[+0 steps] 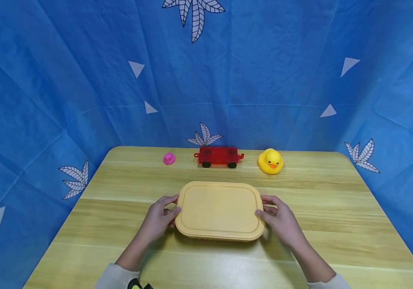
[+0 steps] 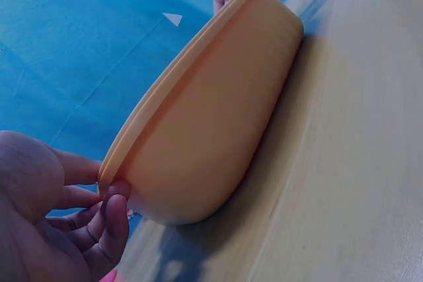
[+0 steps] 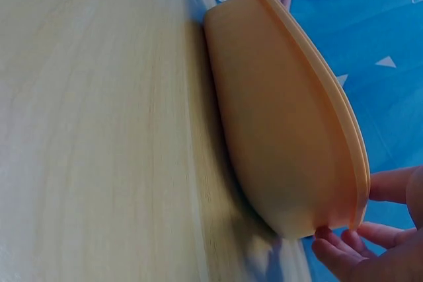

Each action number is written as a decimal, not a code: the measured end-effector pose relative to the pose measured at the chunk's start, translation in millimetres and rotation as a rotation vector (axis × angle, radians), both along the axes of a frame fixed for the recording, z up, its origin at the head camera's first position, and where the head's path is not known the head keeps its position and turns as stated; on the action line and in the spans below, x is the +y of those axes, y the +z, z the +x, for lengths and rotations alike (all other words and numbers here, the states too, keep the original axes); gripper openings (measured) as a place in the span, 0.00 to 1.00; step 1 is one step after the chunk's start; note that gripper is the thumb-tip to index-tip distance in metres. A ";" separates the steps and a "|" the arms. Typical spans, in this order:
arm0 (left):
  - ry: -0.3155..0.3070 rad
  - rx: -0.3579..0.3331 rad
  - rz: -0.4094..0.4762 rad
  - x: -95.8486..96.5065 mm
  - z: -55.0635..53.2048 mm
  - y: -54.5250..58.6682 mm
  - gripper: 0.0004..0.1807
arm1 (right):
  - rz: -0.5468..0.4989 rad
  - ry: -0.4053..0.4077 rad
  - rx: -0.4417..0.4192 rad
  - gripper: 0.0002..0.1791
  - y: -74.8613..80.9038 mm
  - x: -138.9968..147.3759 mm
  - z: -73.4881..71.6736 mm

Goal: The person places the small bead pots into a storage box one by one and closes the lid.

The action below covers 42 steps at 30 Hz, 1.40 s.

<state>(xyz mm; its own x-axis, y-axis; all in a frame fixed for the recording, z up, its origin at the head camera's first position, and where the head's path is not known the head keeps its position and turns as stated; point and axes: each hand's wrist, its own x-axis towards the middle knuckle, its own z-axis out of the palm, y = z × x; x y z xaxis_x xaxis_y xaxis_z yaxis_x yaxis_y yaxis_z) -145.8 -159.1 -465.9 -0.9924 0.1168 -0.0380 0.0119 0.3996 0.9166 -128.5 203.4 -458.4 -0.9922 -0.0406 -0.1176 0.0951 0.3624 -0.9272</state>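
A pale orange plastic box with a flat rounded lid (image 1: 219, 210) stands in the middle of the wooden table, lid upward. My left hand (image 1: 161, 216) grips its left end, thumb on the lid's edge and fingers under the rim. At the opposite end my right hand (image 1: 280, 220) holds the rim the same way. In the left wrist view the side wall of the box (image 2: 205, 117) is smooth and tapers toward the table. The right wrist view shows fingers (image 3: 340, 249) beneath the rim. The lid hides the inside of the box.
Along the table's back edge stand a small pink duck (image 1: 169, 158), a red toy wagon (image 1: 218, 156) with black wheels, and a larger yellow duck (image 1: 270, 161). A blue patterned curtain (image 1: 264, 72) surrounds the back and sides of the wooden table (image 1: 336, 208).
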 end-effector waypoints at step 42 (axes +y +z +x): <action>-0.004 -0.018 -0.025 3.2 2.5 -0.3 0.27 | 0.129 0.054 0.111 0.31 -14.9 9.5 4.0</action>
<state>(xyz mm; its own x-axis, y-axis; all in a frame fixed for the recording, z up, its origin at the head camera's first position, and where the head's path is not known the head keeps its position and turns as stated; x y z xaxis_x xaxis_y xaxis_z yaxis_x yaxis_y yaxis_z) -143.3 -155.9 -466.2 -0.9910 0.1200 -0.0592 -0.0030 0.4224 0.9064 -124.5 212.9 -473.3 -0.9962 -0.0863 -0.0149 -0.0286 0.4812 -0.8762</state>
